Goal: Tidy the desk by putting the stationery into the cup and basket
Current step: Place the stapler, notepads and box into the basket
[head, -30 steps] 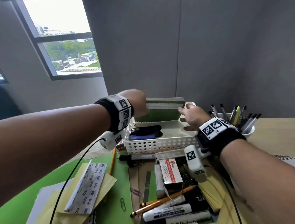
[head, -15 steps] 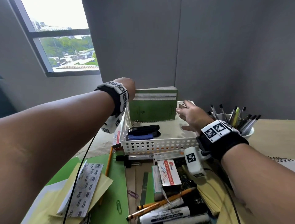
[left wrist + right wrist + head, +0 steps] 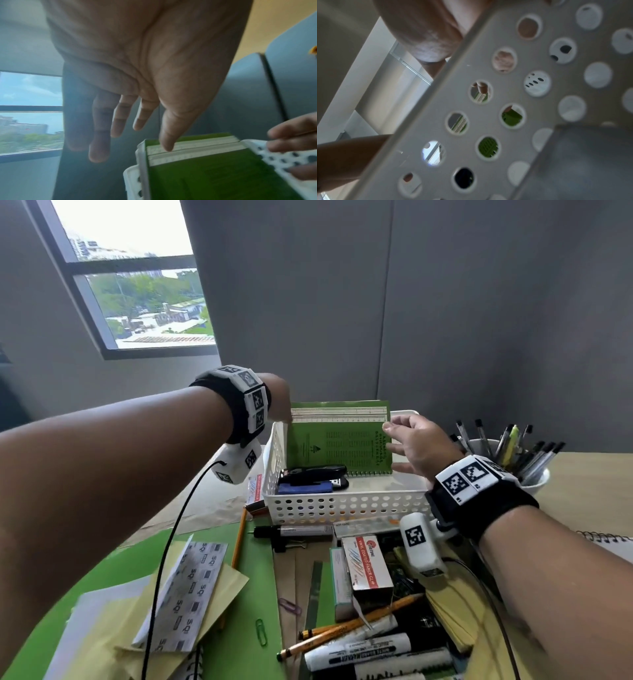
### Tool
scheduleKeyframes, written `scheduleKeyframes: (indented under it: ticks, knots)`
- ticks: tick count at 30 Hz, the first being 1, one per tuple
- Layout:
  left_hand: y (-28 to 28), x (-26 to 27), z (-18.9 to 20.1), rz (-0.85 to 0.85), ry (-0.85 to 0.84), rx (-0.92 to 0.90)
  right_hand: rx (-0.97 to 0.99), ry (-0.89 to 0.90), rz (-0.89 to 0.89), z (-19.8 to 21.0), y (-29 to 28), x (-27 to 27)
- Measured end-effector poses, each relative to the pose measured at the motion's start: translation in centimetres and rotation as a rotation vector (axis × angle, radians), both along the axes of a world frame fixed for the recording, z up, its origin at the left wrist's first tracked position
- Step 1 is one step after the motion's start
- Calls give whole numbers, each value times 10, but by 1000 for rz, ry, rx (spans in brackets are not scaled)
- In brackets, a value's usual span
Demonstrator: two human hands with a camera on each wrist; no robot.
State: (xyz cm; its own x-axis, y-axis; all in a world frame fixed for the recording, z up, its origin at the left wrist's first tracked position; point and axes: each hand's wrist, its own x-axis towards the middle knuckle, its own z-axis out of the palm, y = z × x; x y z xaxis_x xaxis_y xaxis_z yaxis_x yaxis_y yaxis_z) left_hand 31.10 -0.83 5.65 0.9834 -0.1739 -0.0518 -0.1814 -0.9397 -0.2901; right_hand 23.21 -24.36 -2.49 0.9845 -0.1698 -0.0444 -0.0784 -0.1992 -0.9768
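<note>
The table (image 3: 589, 481) is pale wood, bare at the far right. A white basket (image 3: 342, 505) stands at its far middle, with a white cup (image 3: 539, 481) of pens just right of it. A green folder (image 3: 137, 563) covers the near left, carrying yellow paper (image 3: 113, 638). Brown paper (image 3: 291, 583) lies in the near middle, under a paper-clip box (image 3: 366, 566), pencils (image 3: 352, 628), markers (image 3: 359, 652) and a purple clip (image 3: 289, 606). A spiral notebook (image 3: 613, 544) shows at the right edge.
</note>
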Motion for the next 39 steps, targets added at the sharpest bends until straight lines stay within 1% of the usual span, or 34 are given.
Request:
scheduleKeyframes:
  ticks: [4,6,8,11,14,17,19,20,24,26,27,29,31,33,34,35,36,37,38,39]
  knots:
    - [16,-38,20,-54,-16,63,-8,1,51,6,4,-7]
    - [30,-64,21,-87,56,136,-20,-11,89,13,9,-13]
    - [47,-93,12,-78,184,191,-106,-46,130,22,11,-21]
    - [77,-136,-9,42,341,148,-220,-96,207,41,11,-36]
    - [109,-172,-31,198,400,85,-254,-147,283,60,13,-58]
    - [134,-197,-56,304,468,-19,-282,-195,342,70,20,-79]
    - [141,-203,-65,329,510,-122,-339,-212,357,71,21,-89]
    - [143,-203,-68,333,500,-186,-383,-210,361,69,21,-92]
    - [144,-203,-60,328,388,-441,-594,-105,369,59,16,-99]
    - [143,-203,-49,299,364,-568,-674,-102,347,56,13,-106]
    - [141,-204,-41,278,347,-653,-677,-122,328,57,14,-111]
    - [134,-206,-23,225,281,-887,-622,-169,320,63,19,-125]
    - [119,-210,-5,152,268,-1175,-543,-175,429,70,33,-139]
    - [98,-217,6,57,317,-1429,-366,-95,573,72,53,-150]
    - [88,-220,8,15,345,-1500,-237,-51,613,72,61,-154]
    - [78,-221,10,-18,371,-1529,-97,-20,613,70,68,-156]
    - [70,-221,9,-36,388,-1517,33,-10,575,68,71,-156]
    - [64,-220,8,-33,398,-1472,119,-20,512,66,72,-155]
    - [62,-218,6,-14,393,-1371,160,-36,440,62,68,-152]
    - [64,-216,3,3,378,-1201,173,-54,366,58,63,-149]
